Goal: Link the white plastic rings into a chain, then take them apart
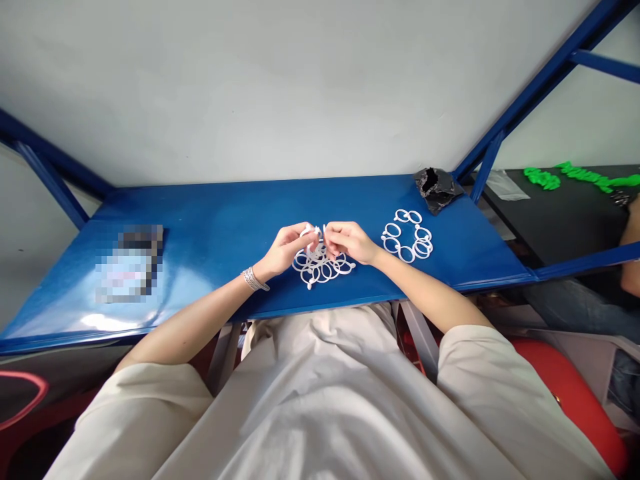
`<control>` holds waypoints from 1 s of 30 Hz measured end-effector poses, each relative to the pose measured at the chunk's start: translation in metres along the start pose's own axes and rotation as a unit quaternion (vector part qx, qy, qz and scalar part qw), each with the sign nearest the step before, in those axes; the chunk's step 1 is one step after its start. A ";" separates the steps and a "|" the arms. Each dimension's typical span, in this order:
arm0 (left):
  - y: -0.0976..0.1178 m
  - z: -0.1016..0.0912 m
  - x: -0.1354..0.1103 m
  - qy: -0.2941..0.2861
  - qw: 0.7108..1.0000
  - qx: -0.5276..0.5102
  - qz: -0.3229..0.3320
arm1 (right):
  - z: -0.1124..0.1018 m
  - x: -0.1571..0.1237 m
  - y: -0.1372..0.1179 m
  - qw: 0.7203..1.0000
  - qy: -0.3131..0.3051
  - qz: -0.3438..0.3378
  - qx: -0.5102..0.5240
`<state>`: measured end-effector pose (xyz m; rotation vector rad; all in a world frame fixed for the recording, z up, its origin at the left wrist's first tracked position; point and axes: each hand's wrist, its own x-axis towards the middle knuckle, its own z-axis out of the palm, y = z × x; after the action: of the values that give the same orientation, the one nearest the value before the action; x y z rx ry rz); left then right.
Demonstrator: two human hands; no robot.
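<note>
White plastic rings with small knobs, much like curtain rings, lie in an overlapping pile (327, 269) on the blue tabletop (240, 207). Just above the far side of that pile, my left hand (289, 248) pinches a white ring (317, 231) between thumb and fingers. Close beside it on the right, my right hand (353, 243) is closed, with a sliver of white showing at its fingertips. How that piece joins the ring in my left hand is too small to make out. To the right, several more white rings (423, 251) lie in a loose circle.
A crumpled black plastic bag (436, 189) lies at the table's back right corner. On the left is a pixelated flat object (130, 263). Blue frame bars (487, 167) rise at both sides. Bright green pieces (543, 178) lie on a black table at right, near another person's arm (631, 247).
</note>
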<state>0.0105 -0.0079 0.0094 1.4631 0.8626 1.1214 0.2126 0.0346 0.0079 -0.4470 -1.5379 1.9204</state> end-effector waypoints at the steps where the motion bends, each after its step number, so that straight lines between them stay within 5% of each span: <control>1: -0.001 0.000 0.000 0.018 1.000 0.021 0.008 | -0.003 0.001 -0.002 1.000 0.015 0.008 -0.007; 7: -0.004 0.005 -0.002 0.086 0.982 0.159 0.059 | -0.011 0.000 -0.005 0.997 -0.019 0.066 0.017; 14: 0.001 0.000 -0.008 0.012 0.941 0.324 0.100 | -0.008 -0.001 -0.006 0.995 -0.029 0.090 0.035; 26: 0.002 0.005 -0.011 0.035 0.931 0.341 0.124 | -0.008 -0.003 -0.013 0.988 -0.053 0.141 0.028; 30: 0.003 0.000 -0.009 0.022 0.907 0.388 0.163 | -0.005 -0.003 -0.011 0.990 -0.045 0.132 0.025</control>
<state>0.0078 -0.0174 0.0103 2.3117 1.2058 1.1026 0.2209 0.0378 0.0169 -0.5731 -1.5457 2.2027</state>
